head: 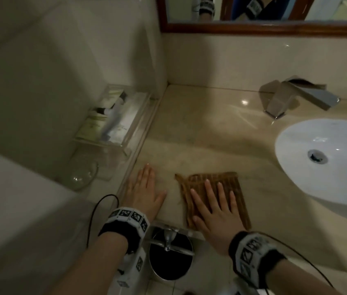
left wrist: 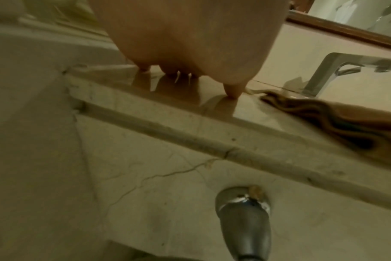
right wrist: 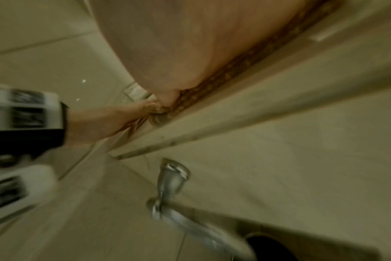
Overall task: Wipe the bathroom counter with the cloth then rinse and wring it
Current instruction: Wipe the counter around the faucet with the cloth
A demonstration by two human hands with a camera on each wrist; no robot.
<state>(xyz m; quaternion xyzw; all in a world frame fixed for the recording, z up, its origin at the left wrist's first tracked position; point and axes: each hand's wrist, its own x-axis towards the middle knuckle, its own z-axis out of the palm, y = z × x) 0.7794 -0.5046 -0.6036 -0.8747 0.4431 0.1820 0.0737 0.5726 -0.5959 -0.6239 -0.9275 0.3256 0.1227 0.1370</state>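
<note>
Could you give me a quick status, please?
Right hand flat on brown striped cloth. Left hand flat on beige marble counter. Nothing blocking.

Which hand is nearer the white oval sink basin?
Right. The right hand lies flat on the brown striped cloth, left of the white oval sink basin; the left hand rests farther left.
</note>
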